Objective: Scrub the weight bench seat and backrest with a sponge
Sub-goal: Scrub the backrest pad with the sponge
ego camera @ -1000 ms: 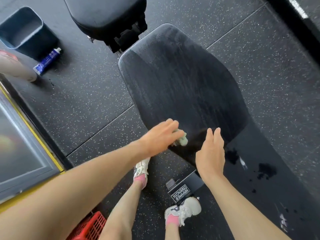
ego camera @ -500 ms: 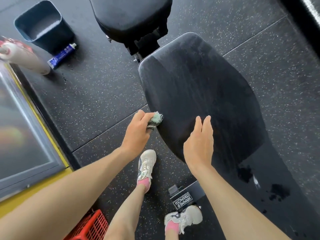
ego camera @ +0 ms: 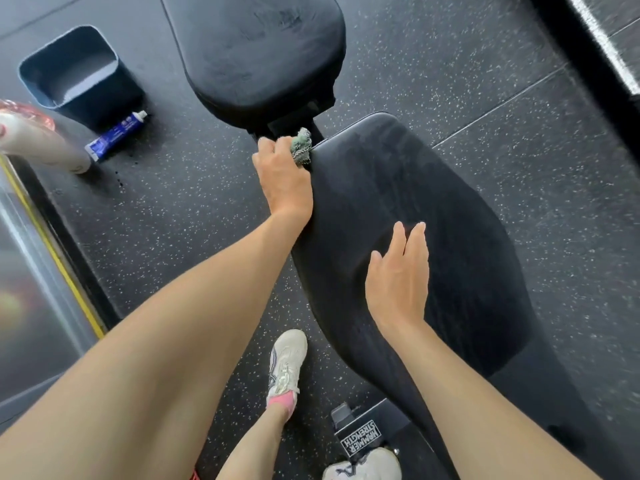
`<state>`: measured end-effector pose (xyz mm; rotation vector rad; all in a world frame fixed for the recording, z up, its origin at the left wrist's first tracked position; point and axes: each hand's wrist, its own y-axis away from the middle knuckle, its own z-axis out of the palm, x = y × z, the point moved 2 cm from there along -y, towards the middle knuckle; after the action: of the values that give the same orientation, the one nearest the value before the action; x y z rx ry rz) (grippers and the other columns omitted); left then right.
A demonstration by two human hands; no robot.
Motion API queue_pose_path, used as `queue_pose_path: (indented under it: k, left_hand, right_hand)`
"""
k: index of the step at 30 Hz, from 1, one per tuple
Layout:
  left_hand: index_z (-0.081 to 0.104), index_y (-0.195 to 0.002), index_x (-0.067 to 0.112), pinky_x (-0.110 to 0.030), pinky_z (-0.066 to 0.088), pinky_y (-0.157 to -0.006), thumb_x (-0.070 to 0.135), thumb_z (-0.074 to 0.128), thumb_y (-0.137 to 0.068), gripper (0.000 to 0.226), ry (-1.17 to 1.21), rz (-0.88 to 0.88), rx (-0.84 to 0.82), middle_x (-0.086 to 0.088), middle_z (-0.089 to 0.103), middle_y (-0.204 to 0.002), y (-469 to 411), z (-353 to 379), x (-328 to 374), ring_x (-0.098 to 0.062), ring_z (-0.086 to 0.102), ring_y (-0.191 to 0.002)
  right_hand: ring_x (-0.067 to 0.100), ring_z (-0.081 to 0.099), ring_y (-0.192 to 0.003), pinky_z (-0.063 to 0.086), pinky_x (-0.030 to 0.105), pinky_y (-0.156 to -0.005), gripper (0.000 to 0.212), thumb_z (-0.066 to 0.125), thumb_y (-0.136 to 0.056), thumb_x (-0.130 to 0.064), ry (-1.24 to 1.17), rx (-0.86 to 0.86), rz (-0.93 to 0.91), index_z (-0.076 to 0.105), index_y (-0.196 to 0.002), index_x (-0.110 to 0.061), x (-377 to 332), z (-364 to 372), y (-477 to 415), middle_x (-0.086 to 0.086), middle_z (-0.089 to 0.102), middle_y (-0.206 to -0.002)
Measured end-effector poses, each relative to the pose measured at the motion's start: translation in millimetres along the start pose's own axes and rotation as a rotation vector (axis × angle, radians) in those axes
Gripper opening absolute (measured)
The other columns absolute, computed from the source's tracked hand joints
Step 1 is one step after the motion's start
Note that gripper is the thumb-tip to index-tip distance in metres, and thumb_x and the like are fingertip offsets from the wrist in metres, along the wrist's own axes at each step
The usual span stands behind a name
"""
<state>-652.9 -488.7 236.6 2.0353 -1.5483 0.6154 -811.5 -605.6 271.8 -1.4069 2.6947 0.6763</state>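
Left hand: we see the left hand [ego camera: 282,178] with its fingers [ego camera: 266,147] curled round the sponge [ego camera: 300,146], gripping it.
Sponge: a green, speckled wad, which we find touching the far left corner of the near pad [ego camera: 450,209], just beside the gap to the far pad [ego camera: 263,53].
Right hand: the right hand [ego camera: 398,282] is palm down over the near pad's left half, with its fingers straight and holding nothing; we cannot tell how firmly it presses.
Pads: both are black, and we make out faint streaks on the near one.
Floor: on the speckled rubber floor [ego camera: 173,220] to the left we see a dark bin [ego camera: 79,74], with a blue tube [ego camera: 116,136] just beside it.
Feet: we see two white shoes [ego camera: 285,365] beside the bench base.
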Motion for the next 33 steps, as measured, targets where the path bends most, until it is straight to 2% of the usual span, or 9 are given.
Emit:
queue_pose_path:
  k: [6,13,16,20,24,26,29,31,33]
  left_hand:
    - [0.059,-0.117,0.01,-0.023,0.029,-0.08,-0.012,0.043,-0.079,0.047,-0.089,0.256,-0.12,-0.009,0.048,-0.113,-20.4,33.2,44.4,-0.026,0.039,-0.103]
    - [0.059,-0.108,0.008,-0.023,0.032,-0.075,-0.014,0.041,-0.081,0.04,-0.086,0.393,-0.144,-0.007,0.048,-0.108,-23.5,69.8,99.1,-0.017,0.03,-0.091]
    - [0.06,-0.105,0.009,-0.028,0.037,-0.075,-0.008,0.048,-0.083,0.03,-0.154,0.667,-0.255,-0.006,0.052,-0.106,13.3,87.8,121.1,-0.022,0.041,-0.092]
    - [0.062,-0.07,0.021,-0.024,0.031,-0.061,0.007,0.047,-0.073,0.021,-0.262,1.079,-0.414,0.006,0.055,-0.072,76.7,94.4,123.4,-0.014,0.045,-0.068]
    - [0.067,-0.078,0.018,-0.025,0.03,-0.063,0.009,0.057,-0.071,0.015,-0.382,1.456,-0.509,0.002,0.057,-0.078,76.5,83.1,98.6,-0.016,0.049,-0.072]
    - [0.066,-0.09,0.007,-0.029,0.035,-0.061,-0.003,0.051,-0.073,0.025,-0.228,1.286,-0.49,-0.01,0.053,-0.084,43.6,71.4,83.0,-0.023,0.046,-0.077]
    - [0.06,-0.104,0.001,-0.041,0.044,-0.071,-0.017,0.047,-0.07,0.04,-0.201,0.755,-0.28,-0.017,0.046,-0.094,-4.3,59.8,69.1,-0.031,0.042,-0.088]
    - [0.059,-0.105,0.002,-0.039,0.043,-0.077,-0.017,0.043,-0.07,0.043,-0.151,0.425,-0.162,-0.017,0.045,-0.099,2.0,61.6,80.4,-0.031,0.042,-0.093]
    - [0.059,-0.102,0.002,-0.038,0.041,-0.077,-0.016,0.045,-0.069,0.04,-0.11,0.393,-0.194,-0.017,0.047,-0.098,32.0,73.6,95.2,-0.031,0.043,-0.091]
  right_hand:
    - [0.031,0.008,-0.146,0.02,0.04,-0.117,0.062,0.046,-0.1,-0.027,0.003,0.016,0.069,0.015,-0.15,-0.007,16.3,-15.1,-38.7,0.021,0.002,-0.158]
    - [0.03,0.007,-0.146,0.018,0.04,-0.116,0.06,0.041,-0.101,-0.028,0.036,0.009,0.112,0.013,-0.15,-0.008,31.8,-28.9,-52.5,0.02,0.001,-0.158]
    - [0.029,0.005,-0.147,0.017,0.04,-0.117,0.06,0.04,-0.101,-0.026,0.045,0.007,0.139,0.011,-0.151,-0.006,35.7,-29.1,-53.8,0.019,0.001,-0.158]
    - [0.029,0.003,-0.147,0.014,0.04,-0.118,0.06,0.037,-0.101,-0.017,0.019,0.004,0.209,0.008,-0.15,-0.001,40.9,-26.7,-47.4,0.019,0.001,-0.158]
    - [0.027,0.002,-0.147,0.012,0.038,-0.119,0.054,0.035,-0.101,-0.012,-0.013,0.013,0.265,0.015,-0.149,-0.002,44.7,-24.4,-38.6,0.017,0.002,-0.159]
    - [0.026,0.003,-0.147,0.014,0.038,-0.119,0.055,0.035,-0.101,-0.015,0.011,0.011,0.256,0.012,-0.15,-0.004,44.6,-23.1,-35.9,0.016,0.001,-0.159]
    - [0.025,0.004,-0.147,0.015,0.038,-0.119,0.055,0.034,-0.102,-0.017,0.004,0.009,0.234,0.012,-0.151,-0.006,44.5,-22.6,-33.7,0.014,0.002,-0.159]
    - [0.026,0.005,-0.147,0.015,0.038,-0.119,0.055,0.034,-0.102,-0.016,0.001,0.016,0.205,0.012,-0.151,-0.006,47.9,-21.4,-31.0,0.015,0.002,-0.159]
    - [0.026,0.005,-0.147,0.015,0.038,-0.119,0.054,0.034,-0.102,-0.015,0.001,0.012,0.202,0.012,-0.151,-0.005,54.3,-19.5,-26.1,0.015,0.002,-0.159]
